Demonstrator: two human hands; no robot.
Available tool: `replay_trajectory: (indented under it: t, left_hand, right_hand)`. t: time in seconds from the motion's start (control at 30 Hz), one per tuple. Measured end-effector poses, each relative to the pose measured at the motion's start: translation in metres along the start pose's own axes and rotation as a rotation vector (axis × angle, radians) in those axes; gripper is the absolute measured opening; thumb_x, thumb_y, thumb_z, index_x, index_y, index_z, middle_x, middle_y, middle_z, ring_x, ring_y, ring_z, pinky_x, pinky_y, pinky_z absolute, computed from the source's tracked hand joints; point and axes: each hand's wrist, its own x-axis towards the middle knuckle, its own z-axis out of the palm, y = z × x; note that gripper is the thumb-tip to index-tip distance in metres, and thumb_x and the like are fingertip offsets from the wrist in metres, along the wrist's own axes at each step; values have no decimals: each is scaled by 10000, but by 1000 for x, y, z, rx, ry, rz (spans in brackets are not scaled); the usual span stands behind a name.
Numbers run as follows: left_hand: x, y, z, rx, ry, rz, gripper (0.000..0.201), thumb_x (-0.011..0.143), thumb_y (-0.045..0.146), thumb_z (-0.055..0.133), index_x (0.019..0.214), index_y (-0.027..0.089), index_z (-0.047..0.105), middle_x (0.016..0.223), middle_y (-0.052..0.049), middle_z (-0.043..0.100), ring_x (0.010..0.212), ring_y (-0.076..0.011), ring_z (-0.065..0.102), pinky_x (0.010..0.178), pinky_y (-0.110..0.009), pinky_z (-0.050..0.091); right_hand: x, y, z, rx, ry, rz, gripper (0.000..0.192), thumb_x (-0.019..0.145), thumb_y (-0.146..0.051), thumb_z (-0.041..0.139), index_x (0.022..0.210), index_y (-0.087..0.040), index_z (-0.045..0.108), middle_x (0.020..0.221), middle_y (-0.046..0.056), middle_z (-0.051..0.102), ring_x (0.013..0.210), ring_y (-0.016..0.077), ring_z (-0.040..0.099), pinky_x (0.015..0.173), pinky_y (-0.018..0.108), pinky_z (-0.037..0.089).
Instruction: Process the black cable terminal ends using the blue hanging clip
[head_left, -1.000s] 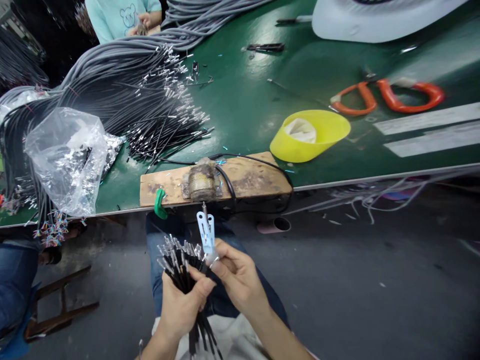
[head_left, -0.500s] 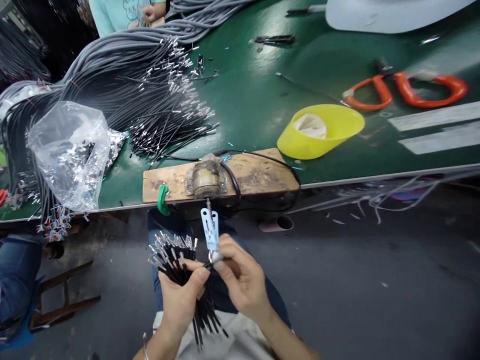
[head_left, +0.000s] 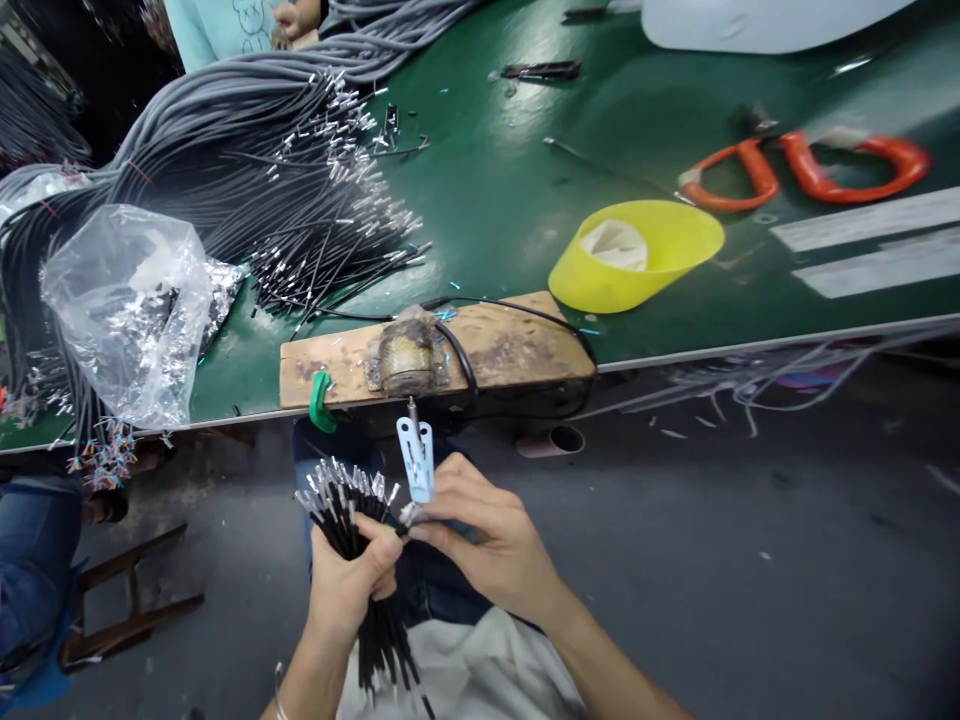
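My left hand (head_left: 345,585) grips a bundle of thin black wires (head_left: 352,520) with metal tips pointing up and left. My right hand (head_left: 487,545) pinches one wire tip at the top of the bundle, just under a light-blue slotted tab (head_left: 417,458). That tab hangs below a metal fixture (head_left: 405,362) mounted on a wooden board (head_left: 510,350) clamped to the table edge. Both hands are over my lap, below the green table (head_left: 510,190).
On the table lie a large heap of grey and black cables (head_left: 225,170), a clear plastic bag (head_left: 127,310), a yellow bowl (head_left: 637,255) and orange-handled shears (head_left: 810,165). Another person in a light top (head_left: 217,25) sits at the far side. A wooden stool (head_left: 120,600) stands at the left.
My right hand's fingers have shifted lower and flatter onto the wire tip. The bundle in my left hand has tilted slightly. The view has drifted a little.
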Motion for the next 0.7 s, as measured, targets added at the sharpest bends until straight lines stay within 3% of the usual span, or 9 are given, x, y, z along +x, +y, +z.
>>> replay_trajectory:
  t: [0.1,0.23,0.4,0.5,0.57,0.7]
  left_hand:
    - [-2,6,3,-19,-29,-43,429,464,532,766,485,160,554,385,52,386,295,-24,262,284,-192,206]
    - [-3,18,1,28,3,-42,337,471,443,799,508,155,629,391,38,430,328,-43,317,310,-199,277]
    - [0,24,-7,117,74,-102,308,258,290,871,374,181,608,403,7,575,462,-136,568,490,-229,486]
    - [-10,26,0,135,178,125,223,416,340,836,473,206,667,493,13,635,539,-132,598,616,-227,508]
    - [-17,28,9,150,225,262,190,494,360,804,528,212,689,554,7,661,562,-133,598,639,-233,501]
    - [-18,34,23,156,238,302,184,513,365,797,543,219,689,571,2,669,587,-159,600,654,-273,495]
  right_hand:
    - [-4,1,4,109,-28,40,150,816,-255,570,699,-193,641,659,37,605,654,174,515,639,329,417]
    - [0,9,2,374,-83,311,247,808,-396,558,718,-174,618,701,30,546,657,158,510,600,284,423]
    - [24,9,-1,341,238,424,350,740,-487,606,612,-163,580,604,-8,497,588,126,461,568,251,389]
    - [40,-3,2,318,257,442,435,663,-548,642,507,-151,553,514,-18,462,504,105,404,484,240,338]
    - [47,-10,7,425,226,489,445,622,-555,671,488,-148,550,473,-24,456,464,93,383,441,229,302]
    - [49,-15,18,738,228,545,403,624,-526,679,516,-150,584,465,-13,509,434,92,413,422,220,324]
